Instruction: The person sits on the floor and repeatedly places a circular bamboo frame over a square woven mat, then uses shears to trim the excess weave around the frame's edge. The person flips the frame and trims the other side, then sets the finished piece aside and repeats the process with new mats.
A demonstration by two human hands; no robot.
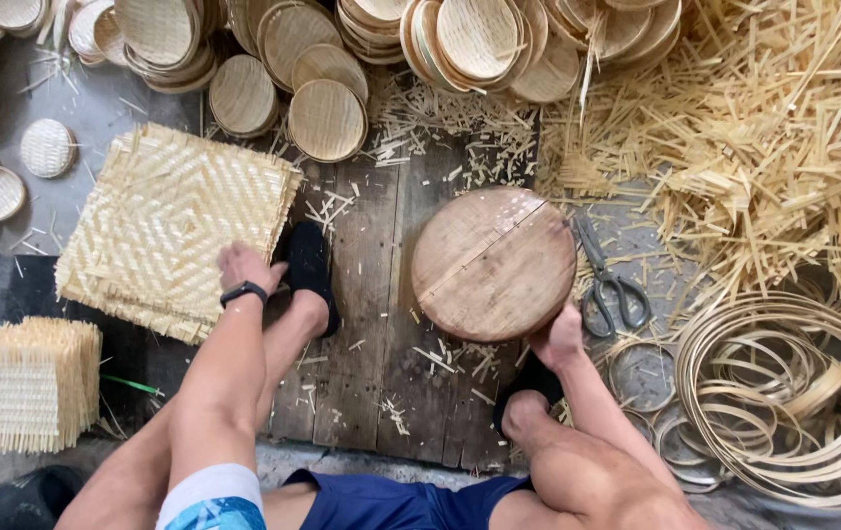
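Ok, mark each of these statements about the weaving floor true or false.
1. The left hand rests on the stack of square woven bamboo mats. True.
2. The right hand touches the edge of the round wooden block. True.
3. The grey metal scissors are held in the right hand. False: they lie on the floor beside the block.
4. The black wristband is on the right wrist. False: it is on the left wrist.
5. Coiled bamboo hoops lie left of the mats. False: they lie at the right.
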